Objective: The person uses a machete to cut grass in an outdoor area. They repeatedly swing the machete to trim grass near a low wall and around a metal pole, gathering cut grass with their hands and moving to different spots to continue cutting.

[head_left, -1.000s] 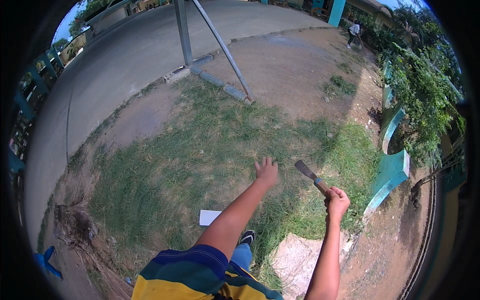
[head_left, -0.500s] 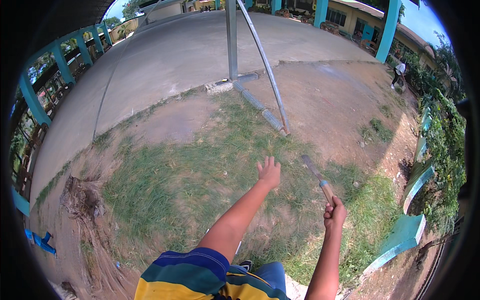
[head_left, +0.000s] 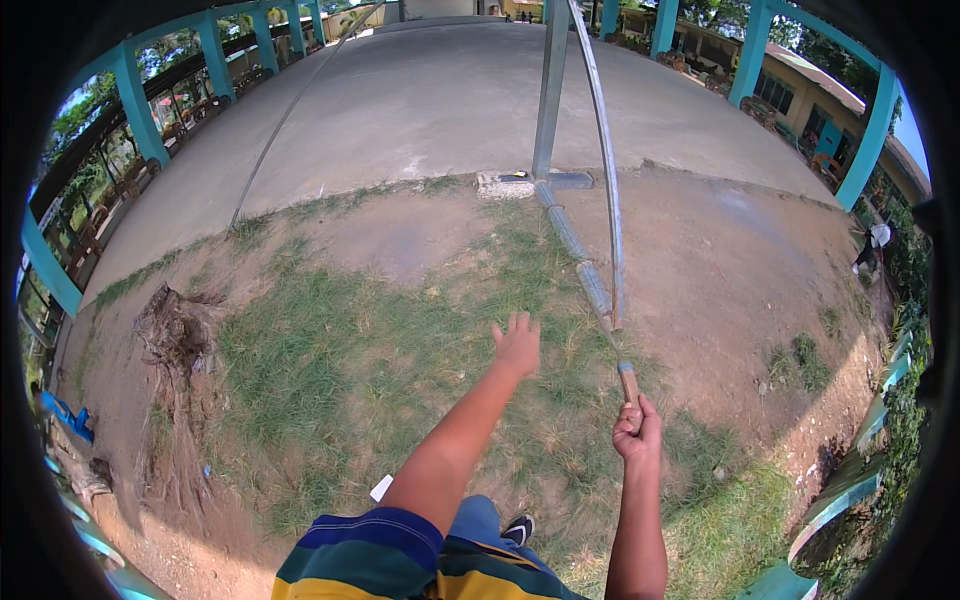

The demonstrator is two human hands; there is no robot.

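Observation:
My right hand [head_left: 638,428] is closed around the wooden handle of a machete [head_left: 628,382], which has a blue band where handle meets blade. The grey blade points away from me and upward in the picture, looking thin and partly blending with the metal pipes behind it. To its left, my left hand [head_left: 517,347] reaches out empty over the grass [head_left: 390,370], palm down with fingers spread. Below my arms, a shoe [head_left: 518,530] shows beside my blue trouser leg.
A slanted metal pole [head_left: 607,180] meets the ground ahead, beside an upright post [head_left: 551,100] and ground-level pipes [head_left: 568,235]. A tree stump [head_left: 170,325] stands left. A person [head_left: 878,240] is at far right; teal-edged masonry [head_left: 845,505] lines the right side.
The whole scene has shifted, with the post and pole now farther right and lower in the picture. The machete has swung more upright and its blade shows narrower. My left hand stays spread.

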